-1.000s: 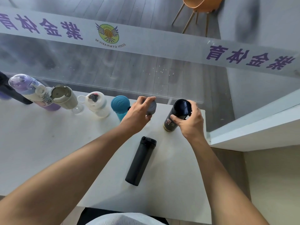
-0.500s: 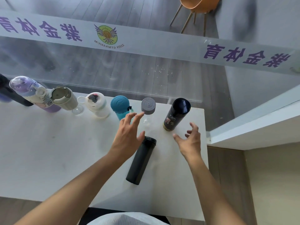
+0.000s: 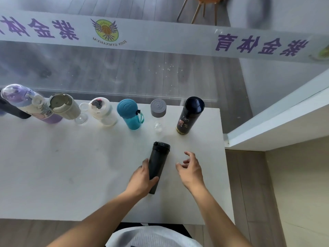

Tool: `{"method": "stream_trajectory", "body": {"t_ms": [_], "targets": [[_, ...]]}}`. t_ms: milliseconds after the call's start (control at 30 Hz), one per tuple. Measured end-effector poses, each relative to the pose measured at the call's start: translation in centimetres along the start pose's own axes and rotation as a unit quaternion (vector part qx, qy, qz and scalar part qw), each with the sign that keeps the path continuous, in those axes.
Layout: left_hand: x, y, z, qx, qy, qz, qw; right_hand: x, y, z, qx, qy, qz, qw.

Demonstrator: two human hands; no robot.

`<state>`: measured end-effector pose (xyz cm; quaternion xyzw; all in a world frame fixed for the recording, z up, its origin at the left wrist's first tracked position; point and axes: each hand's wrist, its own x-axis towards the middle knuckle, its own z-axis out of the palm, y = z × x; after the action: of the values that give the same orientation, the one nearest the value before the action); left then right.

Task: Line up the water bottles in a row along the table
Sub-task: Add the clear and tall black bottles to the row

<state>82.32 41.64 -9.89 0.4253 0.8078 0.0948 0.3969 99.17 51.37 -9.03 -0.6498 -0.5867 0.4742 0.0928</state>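
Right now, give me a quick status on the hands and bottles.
Left hand gripping the lying black bottle. Right hand open beside it, empty. Row's right end: navy bottle; nothing blocking.

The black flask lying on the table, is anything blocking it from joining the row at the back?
The black flask lies on its side with the left hand closing around it. Directly behind it the row is taken by the clear bottle with the grey cap and the dark navy bottle. Whether room remains right of the navy bottle, near the table's edge, is hard to judge.

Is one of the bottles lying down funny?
Yes. The black bottle lies flat on the table, nearer than the row of upright bottles. The left hand grips it; the right hand hovers open beside it.
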Motion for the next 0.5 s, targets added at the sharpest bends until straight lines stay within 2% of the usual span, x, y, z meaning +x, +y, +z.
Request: {"method": "stream_trajectory", "body": {"t_ms": [167,333,500], "targets": [[-0.7,0.0,0.0,-0.035,-0.016,0.045,0.998,-0.3,-1.4,-0.3,0.022,-0.017,0.003,1.000],[-2.1,0.9,0.1,-0.038,0.004,0.115,0.993,-0.6,-3.1,-2.1,0.079,-0.078,0.000,0.994],[-2.2,2.8,-0.6,-0.029,0.019,0.167,0.985,-1.1,-3.6,-4.9,0.127,-0.046,-0.029,0.990]]}}
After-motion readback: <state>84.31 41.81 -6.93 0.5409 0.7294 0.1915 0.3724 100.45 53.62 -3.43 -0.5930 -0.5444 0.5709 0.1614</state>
